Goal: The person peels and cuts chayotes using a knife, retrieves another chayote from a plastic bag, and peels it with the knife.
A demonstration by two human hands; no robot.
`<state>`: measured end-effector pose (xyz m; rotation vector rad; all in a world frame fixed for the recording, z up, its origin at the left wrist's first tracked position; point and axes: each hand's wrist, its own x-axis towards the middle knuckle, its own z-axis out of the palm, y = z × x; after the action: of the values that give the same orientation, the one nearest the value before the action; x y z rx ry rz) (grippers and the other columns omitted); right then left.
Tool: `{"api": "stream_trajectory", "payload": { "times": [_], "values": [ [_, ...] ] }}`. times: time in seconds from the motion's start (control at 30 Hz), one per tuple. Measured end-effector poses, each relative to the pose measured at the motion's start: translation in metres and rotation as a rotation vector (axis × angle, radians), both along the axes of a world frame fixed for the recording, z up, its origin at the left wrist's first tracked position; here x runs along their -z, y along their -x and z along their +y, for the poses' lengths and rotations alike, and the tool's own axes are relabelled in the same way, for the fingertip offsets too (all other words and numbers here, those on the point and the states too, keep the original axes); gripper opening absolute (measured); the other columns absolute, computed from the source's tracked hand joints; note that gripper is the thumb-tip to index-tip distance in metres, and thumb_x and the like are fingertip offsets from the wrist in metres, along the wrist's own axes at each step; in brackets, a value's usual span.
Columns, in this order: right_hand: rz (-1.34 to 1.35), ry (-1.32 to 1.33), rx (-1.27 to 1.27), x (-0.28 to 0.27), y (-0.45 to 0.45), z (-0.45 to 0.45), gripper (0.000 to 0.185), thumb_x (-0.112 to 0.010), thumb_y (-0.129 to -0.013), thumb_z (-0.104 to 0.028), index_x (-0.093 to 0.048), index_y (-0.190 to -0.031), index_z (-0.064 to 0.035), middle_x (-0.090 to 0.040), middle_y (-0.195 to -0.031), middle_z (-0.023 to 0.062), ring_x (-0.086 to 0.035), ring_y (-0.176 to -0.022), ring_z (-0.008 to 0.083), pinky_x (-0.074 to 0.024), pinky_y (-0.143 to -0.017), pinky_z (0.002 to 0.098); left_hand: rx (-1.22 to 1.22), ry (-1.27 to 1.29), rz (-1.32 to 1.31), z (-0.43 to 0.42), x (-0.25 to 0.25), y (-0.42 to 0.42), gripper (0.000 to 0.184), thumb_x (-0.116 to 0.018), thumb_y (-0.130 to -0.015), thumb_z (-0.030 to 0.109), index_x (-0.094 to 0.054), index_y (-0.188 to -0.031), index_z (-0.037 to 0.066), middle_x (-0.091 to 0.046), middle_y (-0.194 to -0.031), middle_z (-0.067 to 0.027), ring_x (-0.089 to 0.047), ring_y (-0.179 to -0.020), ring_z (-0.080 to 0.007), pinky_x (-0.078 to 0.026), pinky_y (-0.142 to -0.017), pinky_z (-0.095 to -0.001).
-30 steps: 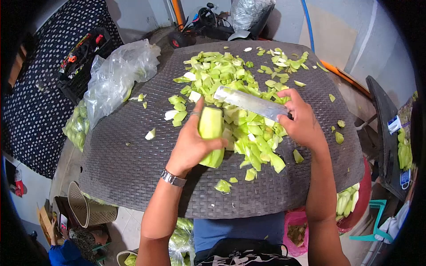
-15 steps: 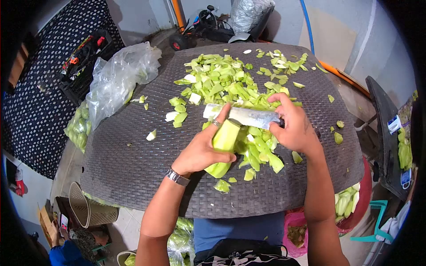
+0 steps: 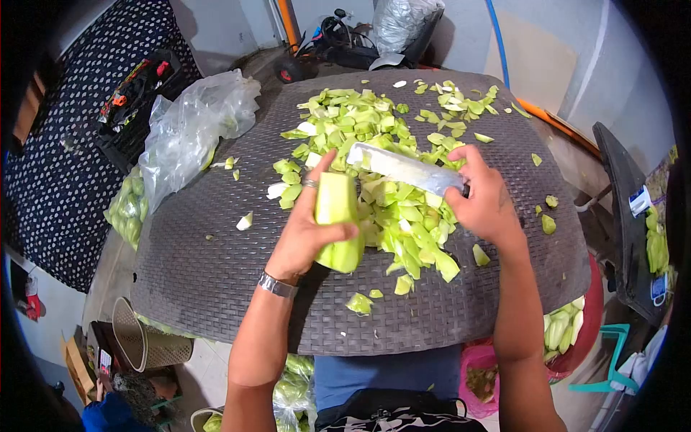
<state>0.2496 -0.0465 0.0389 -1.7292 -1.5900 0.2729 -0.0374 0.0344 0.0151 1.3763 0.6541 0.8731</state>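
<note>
Above the dark woven table (image 3: 201, 288), the two hands of the person are apart from each other, and each one is closed on something. The left hand (image 3: 299, 237) is clamped around a pale green vegetable (image 3: 335, 198), which it holds slightly tilted, with the thumb lying across its side. On this hand there is a ring (image 3: 310, 183), and on the wrist a metal watch (image 3: 276, 284). The right hand (image 3: 486, 198) grips a knife (image 3: 403, 169) by its dark handle, which is mostly hidden by the fingers. The wide blade points toward the left hand, and its tip is near the upper end of the vegetable; whether they touch, I cannot tell.

Under the blade, a heap of green peelings (image 3: 414, 234) is spread over the middle of the table. At the left edge of the table lies a clear plastic bag (image 3: 187, 129). Below the right edge, a red tub (image 3: 592, 306) holds several pale green pieces (image 3: 561, 327).
</note>
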Motion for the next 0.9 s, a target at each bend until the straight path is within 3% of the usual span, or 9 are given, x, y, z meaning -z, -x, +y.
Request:
{"api": "stream_trajectory", "payload": {
  "times": [0.13, 0.27, 0.37, 0.43, 0.5, 0.6, 0.7, 0.8, 0.9],
  "values": [
    [0.031, -0.107, -0.122, 0.006, 0.009, 0.001, 0.048, -0.071, -0.082, -0.011, -0.052, -0.126, -0.0058, -0.066, -0.08, 0.0182, -0.068, -0.071, 0.0356, -0.0518, -0.067, 0.0443, 0.212, -0.215, 0.214, -0.007, -0.004, -0.008, 0.126, -0.077, -0.062, -0.008, -0.016, -0.17, 0.014, -0.053, -0.145, -0.004, -0.065, -0.112, -0.0179, -0.05, -0.107, -0.0357],
    [0.094, -0.066, -0.107, 0.007, 0.002, 0.001, 0.048, -0.071, -0.082, -0.011, -0.053, -0.126, -0.0052, -0.067, -0.082, 0.0188, -0.067, -0.071, 0.0333, -0.0506, -0.067, 0.0435, 0.195, -0.305, 0.178, -0.006, 0.002, -0.009, 0.12, -0.08, -0.072, -0.005, -0.01, -0.17, 0.006, -0.046, -0.16, -0.0105, -0.054, -0.132, -0.0182, -0.045, -0.11, -0.0321],
    [0.134, 0.013, -0.058, 0.002, -0.005, 0.001, 0.047, -0.071, -0.082, -0.011, -0.053, -0.125, -0.0045, -0.067, -0.082, 0.0186, -0.067, -0.071, 0.0317, -0.0499, -0.066, 0.0431, -0.001, -0.002, 0.105, 0.0, 0.007, -0.004, 0.121, -0.079, -0.073, -0.004, -0.006, -0.169, 0.005, -0.055, -0.146, -0.0123, -0.06, -0.121, -0.0187, -0.05, -0.104, -0.0325],
    [0.217, 0.064, -0.032, 0.002, -0.008, 0.003, 0.046, -0.07, -0.083, -0.012, -0.053, -0.125, -0.0042, -0.067, -0.082, 0.0182, -0.067, -0.07, 0.0312, -0.0496, -0.066, 0.0433, -0.1, 0.124, 0.023, 0.004, 0.008, -0.002, 0.098, -0.076, -0.077, 0.002, -0.026, -0.161, 0.001, -0.061, -0.122, -0.0083, -0.064, -0.108, -0.0202, -0.054, -0.096, -0.0352],
    [0.168, 0.046, -0.003, 0.004, -0.009, 0.004, 0.045, -0.07, -0.083, -0.013, -0.053, -0.124, -0.004, -0.067, -0.08, 0.0167, -0.066, -0.068, 0.03, -0.0494, -0.066, 0.0431, -0.15, 0.261, -0.023, 0.007, 0.01, 0.002, 0.091, -0.076, -0.077, 0.004, -0.032, -0.157, 0.002, -0.061, -0.122, -0.0082, -0.065, -0.107, -0.021, -0.055, -0.095, -0.0356],
    [0.12, 0.025, 0.0, 0.006, -0.007, 0.004, 0.043, -0.07, -0.083, -0.013, -0.054, -0.122, -0.004, -0.065, -0.077, 0.0152, -0.064, -0.066, 0.0284, -0.0489, -0.065, 0.0429, -0.141, 0.331, -0.125, 0.003, 0.003, 0.0, 0.098, -0.077, -0.074, 0.004, -0.031, -0.161, 0.007, -0.06, -0.122, -0.0073, -0.063, -0.109, -0.0212, -0.055, -0.096, -0.0359],
    [0.106, 0.007, -0.012, 0.003, 0.001, 0.001, 0.042, -0.07, -0.083, -0.013, -0.054, -0.121, -0.0041, -0.064, -0.075, 0.0145, -0.064, -0.065, 0.0275, -0.0485, -0.064, 0.0428, 0.014, 0.046, -0.072, 0.0, -0.001, 0.001, 0.107, -0.079, -0.07, 0.003, -0.03, -0.165, 0.014, -0.057, -0.139, -0.0085, -0.059, -0.122, -0.0219, -0.05, -0.104, -0.0359],
    [0.125, -0.005, -0.042, -0.001, 0.006, 0.001, 0.042, -0.07, -0.083, -0.013, -0.054, -0.121, -0.0044, -0.064, -0.075, 0.0145, -0.064, -0.065, 0.0282, -0.0482, -0.063, 0.0428, 0.167, -0.073, -0.004, 0.0, 0.0, -0.002, 0.117, -0.08, -0.067, -0.001, -0.025, -0.169, 0.015, -0.036, -0.167, -0.0058, -0.047, -0.14, -0.0186, -0.039, -0.117, -0.0349],
    [0.128, -0.018, -0.05, 0.001, 0.005, 0.0, 0.042, -0.07, -0.083, -0.013, -0.054, -0.12, -0.0045, -0.064, -0.076, 0.0148, -0.065, -0.066, 0.0288, -0.0481, -0.062, 0.0426, 0.192, -0.128, 0.085, -0.009, -0.005, -0.009, 0.115, -0.08, -0.071, -0.001, -0.02, -0.169, 0.01, -0.043, -0.16, -0.0093, -0.053, -0.133, -0.0178, -0.044, -0.111, -0.0332]
  ]
}}
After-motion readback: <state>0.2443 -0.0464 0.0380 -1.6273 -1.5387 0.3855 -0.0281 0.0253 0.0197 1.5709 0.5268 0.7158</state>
